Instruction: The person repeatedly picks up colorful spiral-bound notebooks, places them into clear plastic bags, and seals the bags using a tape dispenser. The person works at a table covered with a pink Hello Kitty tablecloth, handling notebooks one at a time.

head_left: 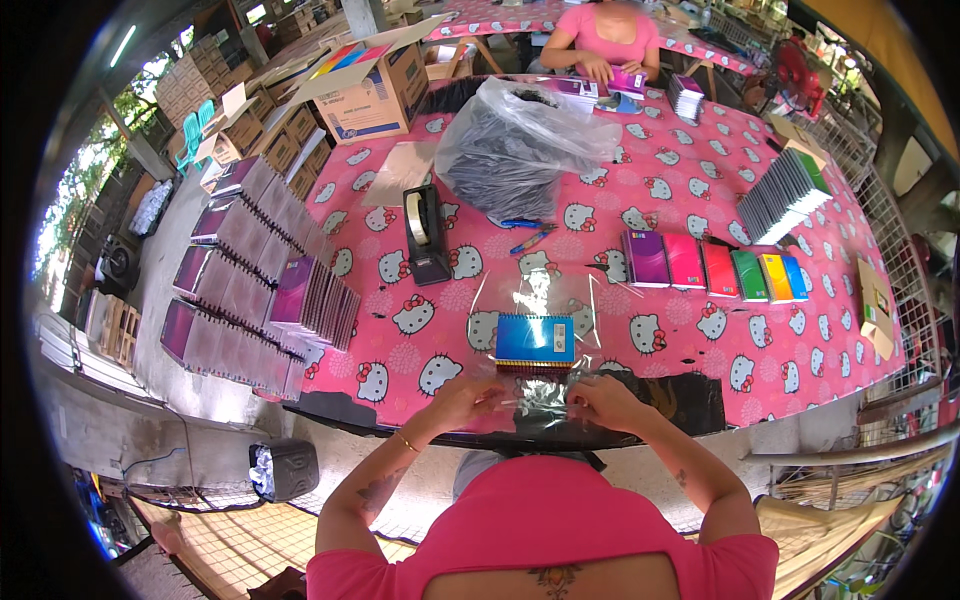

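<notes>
Right in front of me a small stack of spiral notebooks [535, 338], blue cover on top, lies on a clear plastic sheet [541, 391]. The sheet spreads out beyond the stack and glares in the light. At its near edge, left of centre, my left hand [478, 397] has its fingers closed on the plastic. On the other side my right hand [607, 402] pinches the same near edge. Both hands are just short of the notebooks and apart from them. The exact fingertip grip is partly lost in the shine.
Tall notebook stacks [235, 290] line the table's left. A tape dispenser [427, 235], pens [530, 240] and a large plastic bag [510, 150] lie ahead. Coloured notebooks [684, 262] form a row at right, near another stack [785, 197]. Across the table sits a person in pink [607, 40].
</notes>
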`<action>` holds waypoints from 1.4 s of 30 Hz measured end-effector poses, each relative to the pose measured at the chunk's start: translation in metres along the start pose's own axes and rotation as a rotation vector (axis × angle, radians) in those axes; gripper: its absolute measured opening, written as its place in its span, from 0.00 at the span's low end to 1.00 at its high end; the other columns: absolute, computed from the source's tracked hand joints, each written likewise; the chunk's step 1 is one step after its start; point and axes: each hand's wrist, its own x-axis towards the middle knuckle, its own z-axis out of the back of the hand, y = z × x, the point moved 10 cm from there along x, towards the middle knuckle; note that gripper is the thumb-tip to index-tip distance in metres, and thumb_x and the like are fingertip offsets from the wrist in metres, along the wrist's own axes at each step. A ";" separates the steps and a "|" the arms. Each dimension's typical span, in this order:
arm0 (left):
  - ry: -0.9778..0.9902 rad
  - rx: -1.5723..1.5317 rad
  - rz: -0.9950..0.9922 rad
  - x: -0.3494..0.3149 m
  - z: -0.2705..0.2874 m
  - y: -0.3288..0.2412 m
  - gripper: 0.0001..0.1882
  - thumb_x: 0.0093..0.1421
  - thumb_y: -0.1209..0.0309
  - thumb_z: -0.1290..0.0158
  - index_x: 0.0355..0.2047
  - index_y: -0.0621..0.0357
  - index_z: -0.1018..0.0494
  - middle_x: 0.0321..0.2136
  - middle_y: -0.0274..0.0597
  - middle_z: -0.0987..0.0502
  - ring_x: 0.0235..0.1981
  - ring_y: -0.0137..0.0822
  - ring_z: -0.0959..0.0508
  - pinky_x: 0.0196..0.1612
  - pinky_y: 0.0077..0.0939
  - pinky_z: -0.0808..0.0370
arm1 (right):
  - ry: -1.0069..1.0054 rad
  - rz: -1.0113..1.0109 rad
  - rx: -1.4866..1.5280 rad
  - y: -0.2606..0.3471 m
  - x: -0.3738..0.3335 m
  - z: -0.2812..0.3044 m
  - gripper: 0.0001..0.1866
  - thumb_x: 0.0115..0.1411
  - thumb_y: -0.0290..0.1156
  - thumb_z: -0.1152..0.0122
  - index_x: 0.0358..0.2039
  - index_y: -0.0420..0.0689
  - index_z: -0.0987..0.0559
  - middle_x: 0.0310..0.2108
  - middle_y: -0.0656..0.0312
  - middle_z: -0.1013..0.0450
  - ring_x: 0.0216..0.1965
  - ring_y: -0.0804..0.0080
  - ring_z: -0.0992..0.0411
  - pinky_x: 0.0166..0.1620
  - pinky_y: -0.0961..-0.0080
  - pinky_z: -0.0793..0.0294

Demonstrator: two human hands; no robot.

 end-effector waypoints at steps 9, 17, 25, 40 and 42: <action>-0.429 -0.018 0.099 0.020 0.068 -0.008 0.08 0.61 0.72 0.43 0.40 0.60 0.23 0.25 0.46 0.21 0.24 0.35 0.20 0.27 0.28 0.26 | -0.582 -0.221 -0.233 0.032 0.001 0.073 0.10 0.57 0.32 0.38 0.39 0.48 0.21 0.42 0.62 0.24 0.46 0.58 0.27 0.47 0.55 0.31; -0.427 0.057 0.109 0.101 0.089 0.022 0.12 0.58 0.67 0.41 0.40 0.59 0.21 0.26 0.50 0.21 0.26 0.42 0.20 0.31 0.35 0.25 | -0.458 -0.077 -0.440 0.071 0.044 0.012 0.30 0.59 0.44 0.41 0.60 0.46 0.31 0.60 0.53 0.34 0.60 0.55 0.36 0.60 0.50 0.39; -0.096 0.434 -0.113 0.209 0.024 0.046 0.06 0.54 0.69 0.44 0.28 0.57 0.22 0.32 0.50 0.22 0.36 0.51 0.21 0.39 0.45 0.26 | -0.431 -0.109 -0.440 0.071 0.051 0.010 0.29 0.59 0.43 0.40 0.58 0.46 0.30 0.59 0.55 0.34 0.59 0.57 0.36 0.57 0.48 0.39; -0.158 0.490 -0.237 0.183 0.053 -0.012 0.08 0.49 0.69 0.40 0.29 0.49 0.28 0.30 0.36 0.24 0.41 0.40 0.24 0.48 0.44 0.34 | -0.452 0.004 -0.452 0.064 0.052 0.013 0.27 0.54 0.34 0.38 0.55 0.46 0.28 0.55 0.55 0.35 0.55 0.54 0.35 0.52 0.55 0.34; -0.103 0.453 -0.223 0.179 0.056 -0.022 0.08 0.50 0.67 0.40 0.30 0.50 0.28 0.30 0.36 0.24 0.42 0.39 0.24 0.48 0.45 0.34 | -0.444 0.015 -0.446 0.063 0.050 0.014 0.28 0.53 0.33 0.37 0.55 0.45 0.28 0.55 0.55 0.34 0.55 0.54 0.35 0.53 0.55 0.35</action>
